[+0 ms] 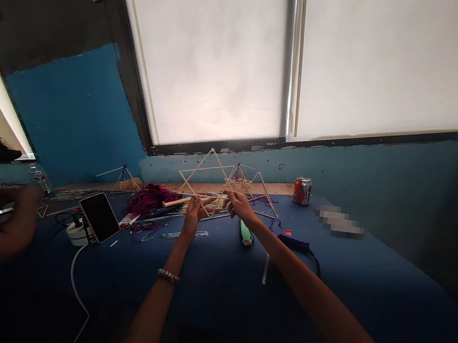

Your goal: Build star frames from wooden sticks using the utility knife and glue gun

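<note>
Both my hands are raised over the blue table, closed on a frame of thin wooden sticks [195, 171] joined into triangles. My left hand [192, 215], below a beaded bracelet's arm, pinches the frame's lower part. Close to its right, my right hand [238, 205] has its fingers bent round the sticks near the middle. A green-handled tool [245, 235] lies just below my right hand. The blue glue gun [292, 239] rests to the right, with its dark cord. Where the sticks cross between my fingers is too small to make out.
A phone [100, 217] leans on a stand beside a white round device [78, 232]. Purple string [151, 200] is heaped behind, near a small stick model [126, 180]. A can [302, 191] stands at the back right. Another person's arm [17, 229] is at the left.
</note>
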A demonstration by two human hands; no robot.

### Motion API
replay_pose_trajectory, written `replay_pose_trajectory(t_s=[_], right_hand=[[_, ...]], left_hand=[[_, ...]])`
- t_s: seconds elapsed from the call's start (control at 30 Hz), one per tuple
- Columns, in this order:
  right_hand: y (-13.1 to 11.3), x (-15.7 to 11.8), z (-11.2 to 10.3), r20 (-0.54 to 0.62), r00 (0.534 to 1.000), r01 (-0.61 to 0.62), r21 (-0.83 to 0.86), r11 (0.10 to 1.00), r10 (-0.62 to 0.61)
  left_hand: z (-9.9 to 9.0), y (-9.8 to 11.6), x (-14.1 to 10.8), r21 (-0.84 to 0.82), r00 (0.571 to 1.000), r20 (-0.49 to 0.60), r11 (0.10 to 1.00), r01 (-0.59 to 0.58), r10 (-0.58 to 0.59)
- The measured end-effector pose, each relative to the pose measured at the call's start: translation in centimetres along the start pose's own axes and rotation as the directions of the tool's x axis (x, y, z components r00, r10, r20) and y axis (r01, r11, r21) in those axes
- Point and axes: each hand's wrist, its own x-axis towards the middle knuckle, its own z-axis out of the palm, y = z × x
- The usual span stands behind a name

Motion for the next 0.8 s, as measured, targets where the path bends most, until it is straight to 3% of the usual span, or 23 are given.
replay_pose_trajectory(t_s=[0.27, 0.43, 0.57, 0.8], right_hand=[[0.7, 0.3, -0.7, 0.072, 0.996, 0.065, -0.066, 0.996, -0.060], [0.7, 0.3, -0.5, 0.144, 0.989, 0.034, -0.069, 0.997, -0.024], [-0.1, -0.1, -0.7, 0.090, 0.996, -0.021, -0.069, 0.997, 0.027], [-0.8, -0.5, -1.4, 0.136, 0.987, 0.084, -0.003, 0.996, -0.083]], left_hand=[[-0.5, -0.5, 0.4, 0.066, 0.991, -0.080, 0.992, -0.105, 0.110], [-0.2, -0.3, 0.5, 0.140, 0.974, -0.149, 0.978, -0.152, 0.173], [-0.4, -0.3, 0.6, 0.178, 0.957, -0.219, 0.972, -0.153, 0.191], [-0.4, -0.1, 0.4, 0.205, 0.972, -0.171, 0.970, -0.127, 0.163]])
